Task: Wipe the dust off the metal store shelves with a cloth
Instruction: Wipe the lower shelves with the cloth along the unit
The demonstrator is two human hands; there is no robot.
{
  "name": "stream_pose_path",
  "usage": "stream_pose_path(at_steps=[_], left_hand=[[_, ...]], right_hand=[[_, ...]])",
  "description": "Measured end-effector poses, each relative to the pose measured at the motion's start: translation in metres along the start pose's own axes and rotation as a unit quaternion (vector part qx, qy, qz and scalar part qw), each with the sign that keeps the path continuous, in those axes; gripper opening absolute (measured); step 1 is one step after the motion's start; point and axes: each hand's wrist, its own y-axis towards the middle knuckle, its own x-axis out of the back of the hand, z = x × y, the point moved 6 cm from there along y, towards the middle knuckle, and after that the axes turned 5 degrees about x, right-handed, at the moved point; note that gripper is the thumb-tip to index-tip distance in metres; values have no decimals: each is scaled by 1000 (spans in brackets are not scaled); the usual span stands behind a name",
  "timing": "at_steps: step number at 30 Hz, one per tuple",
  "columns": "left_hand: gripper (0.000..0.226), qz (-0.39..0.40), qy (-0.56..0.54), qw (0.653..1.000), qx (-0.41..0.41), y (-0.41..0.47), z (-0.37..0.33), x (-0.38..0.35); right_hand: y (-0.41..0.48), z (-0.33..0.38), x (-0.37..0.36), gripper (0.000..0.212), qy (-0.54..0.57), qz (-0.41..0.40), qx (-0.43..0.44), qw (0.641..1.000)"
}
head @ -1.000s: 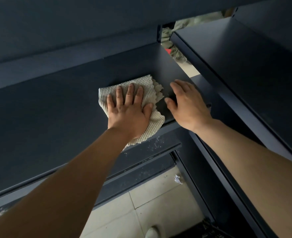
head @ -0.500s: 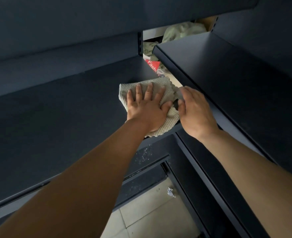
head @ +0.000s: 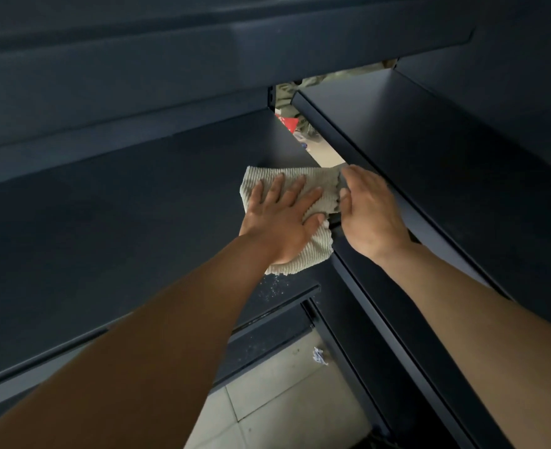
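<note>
Left hand flat, fingers spread on cloth – right hand seemingly pinching its edge

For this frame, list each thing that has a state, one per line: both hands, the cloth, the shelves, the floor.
Left hand: flat, fingers spread, pressing the cloth.
Right hand: open, fingertips at the cloth's right edge.
Beige ribbed cloth: rumpled, lying on the shelf's right end.
Dark metal shelf: bare of goods.
Lower shelf ledge: speckled with dust.
Tiled floor: small crumpled scrap lying there.

Matt metal, ribbed cloth

Dark shelf looks smooth painted metal; pale cloth is ribbed; floor tiles, six o'clock, slightly glossy.
</note>
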Motion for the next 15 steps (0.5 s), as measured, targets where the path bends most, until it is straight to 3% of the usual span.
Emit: stream_pose_path(at_steps=[4, 6, 8, 10, 13, 15], left_hand=[[56, 23, -62, 998, -9, -15, 10, 1], [51, 7, -233, 973, 4, -24, 23, 15], [43, -75, -359, 929, 54, -38, 52, 34], [41, -143, -320, 932, 95, -55, 84, 43], [43, -136, -259, 946, 138, -70, 120, 30], [44, -131, -238, 949, 160, -74, 132, 20]], right_hand=[[-6, 20, -6, 37, 7, 8, 8, 1000], [-7, 36, -11, 39, 14, 4, 28, 999], [-5, 53, -17, 47, 6, 11, 45, 999], [-3, 69, -31, 65, -17, 77, 43, 996], [-3, 91, -62, 76, -35, 185, 5, 982], [-2, 103, -73, 71, -54, 181, 3, 982]])
